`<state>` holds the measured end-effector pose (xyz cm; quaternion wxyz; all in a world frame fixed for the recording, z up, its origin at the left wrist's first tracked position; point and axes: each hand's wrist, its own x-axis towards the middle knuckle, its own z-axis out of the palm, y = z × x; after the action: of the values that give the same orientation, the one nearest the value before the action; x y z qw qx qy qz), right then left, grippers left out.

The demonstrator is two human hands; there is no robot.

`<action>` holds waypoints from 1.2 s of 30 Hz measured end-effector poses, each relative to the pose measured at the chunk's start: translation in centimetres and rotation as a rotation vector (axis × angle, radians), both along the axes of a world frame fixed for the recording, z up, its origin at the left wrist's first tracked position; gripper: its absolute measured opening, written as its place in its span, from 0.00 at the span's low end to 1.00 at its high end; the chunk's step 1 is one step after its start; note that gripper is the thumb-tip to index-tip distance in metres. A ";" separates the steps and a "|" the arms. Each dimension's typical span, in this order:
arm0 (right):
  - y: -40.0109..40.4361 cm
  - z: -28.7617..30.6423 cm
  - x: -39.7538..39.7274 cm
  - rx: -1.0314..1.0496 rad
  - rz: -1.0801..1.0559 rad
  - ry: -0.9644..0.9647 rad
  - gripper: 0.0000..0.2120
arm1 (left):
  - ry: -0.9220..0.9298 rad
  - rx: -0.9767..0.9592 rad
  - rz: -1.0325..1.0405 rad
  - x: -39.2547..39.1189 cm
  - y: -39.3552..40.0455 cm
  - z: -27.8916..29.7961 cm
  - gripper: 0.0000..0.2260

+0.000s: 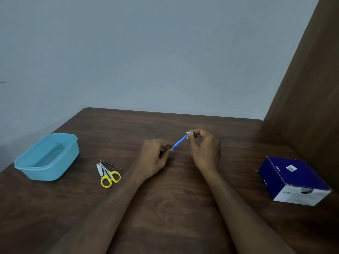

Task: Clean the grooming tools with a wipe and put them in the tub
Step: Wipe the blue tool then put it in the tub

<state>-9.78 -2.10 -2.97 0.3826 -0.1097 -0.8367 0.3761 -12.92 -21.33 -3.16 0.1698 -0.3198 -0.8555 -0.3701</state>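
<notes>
Both hands meet at the centre of the frame: the left hand [155, 156] pinches the lower end of a thin blue tool [179, 142] to steady it, while the right hand [203, 147] has its fingers [194, 134] closed on a small white wipe [189, 133] around the upper tip, apparently to rub it clean. Yellow scissors [110, 177] and a nail clipper [100, 169] wait at lower left beside the blue tub [46, 157], so each cleaned piece has a short trip; the wipe box [293, 180] sits on the table [174, 208] at right.

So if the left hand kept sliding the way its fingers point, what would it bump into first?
Probably the right hand. The left hand points right and a little away, along the blue tool it holds, and the right hand pinches a white wipe at that tool's far tip. Depth is hard to judge from one view.
</notes>
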 end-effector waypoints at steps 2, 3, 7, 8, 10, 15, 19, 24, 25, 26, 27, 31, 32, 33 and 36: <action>0.0 0.0 -0.1 -0.003 0.004 -0.014 0.04 | -0.004 -0.002 0.012 0.0 0.1 0.0 0.06; 0.0 0.0 -0.1 -0.001 0.004 -0.019 0.04 | -0.009 0.000 0.019 0.0 0.2 0.0 0.06; -0.1 0.0 0.0 0.025 0.009 -0.004 0.04 | -0.047 0.064 0.037 0.3 0.4 0.2 0.02; -0.2 0.1 0.0 0.044 0.008 0.002 0.04 | -0.078 0.082 0.037 0.2 0.5 0.5 0.05; -0.3 0.1 0.1 0.066 0.008 0.016 0.03 | -0.156 0.085 0.005 -0.2 0.6 1.0 0.11; -0.1 -0.1 0.1 0.075 -0.018 0.061 0.03 | -0.147 0.040 -0.057 -1.6 1.2 0.5 0.09; -0.2 -0.1 0.0 0.104 -0.020 0.079 0.04 | -0.054 -0.015 -0.028 -2.0 1.3 -0.7 0.11; 0.0 -0.2 -0.3 -0.031 -0.056 0.150 0.04 | 0.007 -0.022 0.000 -2.2 1.5 -0.5 0.10; 0.1 -0.2 -0.4 -0.099 -0.059 0.170 0.04 | 0.012 -0.031 0.016 -2.2 1.6 -0.4 0.10; 0.1 -0.2 -0.4 -0.154 -0.051 0.174 0.04 | 0.013 -0.033 0.029 -2.2 1.7 -0.4 0.11; 0.1 -0.1 -0.3 -0.202 -0.029 0.165 0.03 | 0.016 -0.029 0.039 -2.2 1.7 -0.5 0.11; -0.2 0.3 -0.1 -0.365 0.131 0.094 0.05 | 0.026 -0.020 0.050 -2.3 1.5 -0.4 0.12; -0.2 0.3 -0.2 -0.388 0.171 0.085 0.05 | 0.038 -0.033 0.044 -2.3 1.6 -0.3 0.12; -0.1 0.3 -0.3 -0.412 0.199 0.083 0.04 | 0.059 -0.048 0.036 -2.2 1.6 -0.3 0.12; 0.4 0.0 -0.8 -0.459 0.167 0.096 0.06 | 0.109 -0.071 -0.004 -2.0 1.9 -0.2 0.13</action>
<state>-10.53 -1.74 -2.93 0.3545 -0.1061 -0.7164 0.5915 -14.89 -19.47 -3.40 0.2039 -0.3470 -0.8570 -0.3219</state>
